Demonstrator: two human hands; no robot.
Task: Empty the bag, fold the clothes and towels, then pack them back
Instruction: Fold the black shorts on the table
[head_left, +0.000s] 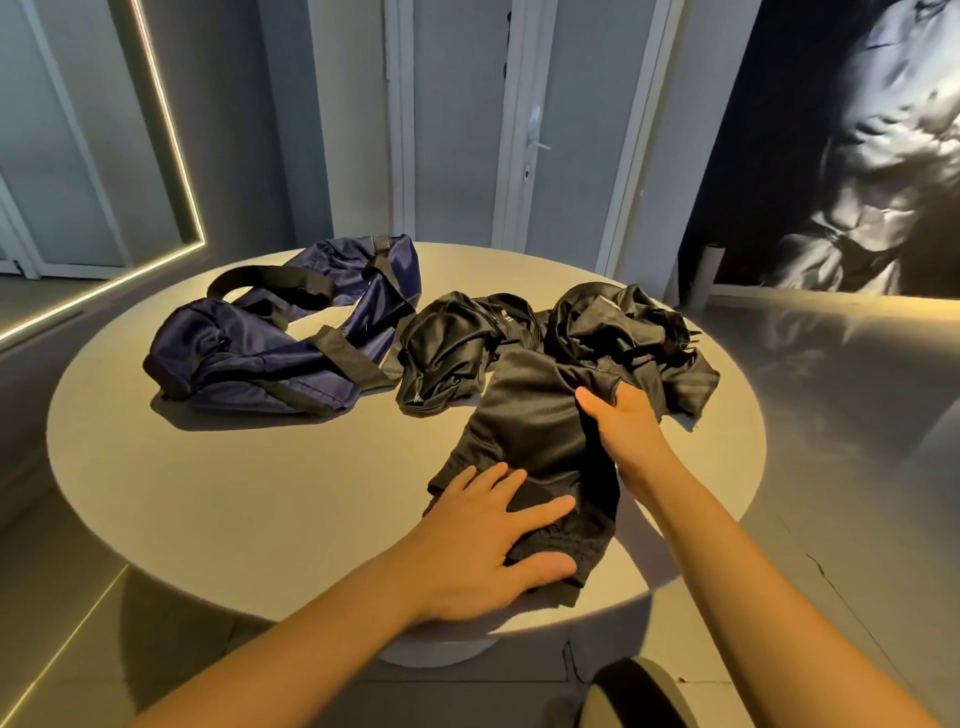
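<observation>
Bag: one navy bag (270, 343), slack, far left on table (234, 493).
Clothes: three black; left heap (447, 353) and right heap (623, 322) crumpled, one flat garment (530, 426) in front.
Left hand (478, 540): fingers straight, pressing flat garment.
Right hand (623, 421): grips its far edge.

Under the left hand (483, 530) and right hand (628, 426) spreads a round pale table (249, 483). Far beyond the right hand stands a white door (566, 104) with a lever handle. To that hand's right hangs a dark wall picture (857, 156). Far left of the left hand glows a light strip (171, 130).
</observation>
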